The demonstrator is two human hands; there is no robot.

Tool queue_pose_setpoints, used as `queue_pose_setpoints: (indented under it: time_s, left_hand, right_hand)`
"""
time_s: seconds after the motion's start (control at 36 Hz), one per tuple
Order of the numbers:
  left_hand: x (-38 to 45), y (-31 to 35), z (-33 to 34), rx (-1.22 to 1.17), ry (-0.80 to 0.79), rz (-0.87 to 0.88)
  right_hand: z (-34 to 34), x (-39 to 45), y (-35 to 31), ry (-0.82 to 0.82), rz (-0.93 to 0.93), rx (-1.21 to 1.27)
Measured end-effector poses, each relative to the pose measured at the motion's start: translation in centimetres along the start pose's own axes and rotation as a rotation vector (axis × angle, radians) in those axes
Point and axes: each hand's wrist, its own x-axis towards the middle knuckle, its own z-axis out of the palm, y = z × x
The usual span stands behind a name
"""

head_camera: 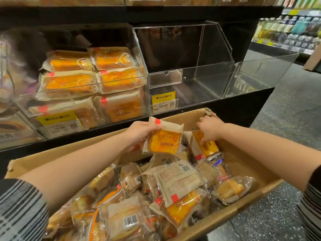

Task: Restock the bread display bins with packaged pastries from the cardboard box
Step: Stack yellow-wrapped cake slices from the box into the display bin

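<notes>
**Both hands on pastry packs above the open box**

The left hand (139,130) has its grip closed on the upper left corner of an orange pastry pack (164,139), thumb over the red-tabbed edge, holding it upright above the far end of the cardboard box (246,204). The right hand (209,129) reaches down just beside it, fingers curled onto a second orange pack (205,145) that stands tilted against the box's far right corner; it appears to pinch the pack's top, though the fingertips are partly hidden.

Below both hands the box is heaped with wrapped pastries, some label-side up with barcodes showing. Striped sleeves cover both upper arms.

Behind the box, the left display bin (83,87) is stacked with matching orange packs. The clear bin (191,80) to its right holds no packs, and a yellow price tag (163,101) reading 19.90 sits on its front. Shelved bottles (286,30) stand far right.
</notes>
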Motion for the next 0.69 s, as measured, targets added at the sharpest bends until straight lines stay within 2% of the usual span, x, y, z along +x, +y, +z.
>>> queue_pose_setpoints:
  time_s: [0.06, 0.19, 0.31, 0.36, 0.53, 0.64, 0.69]
  left_hand:
    - [0.0, -0.1, -0.2, -0.01, -0.002, -0.01]
    - [0.1, -0.7, -0.6, -0.03, -0.028, -0.027]
    - [0.0, -0.7, -0.7, -0.056, -0.03, -0.033]
    - [-0.2, -0.5, -0.9, -0.067, -0.044, -0.03]
    - [-0.5, 0.8, -2.5, -0.083, -0.055, 0.0]
    - [-1.4, 2.7, -4.6, -0.123, -0.041, 0.079]
    - [-2.0, 3.8, -6.0, -0.206, -0.032, 0.124]
  right_hand:
    - [-0.3, 0.1, -0.1, -0.033, -0.008, -0.041]
    - [-1.8, 0.1, -0.7, 0.043, -0.09, 0.001]
    - [-3.1, -0.4, -1.7, -0.126, -0.138, 0.19]
    - [-3.5, -0.6, -2.0, -0.153, -0.157, 0.234]
    - [-6.4, -1.4, -2.5, -0.085, -0.187, 0.298]
    - [-8.4, -1.7, -2.1, 0.011, -0.212, 0.493]
    - [-9.3, -1.8, -2.0, 0.052, -0.227, 0.67]
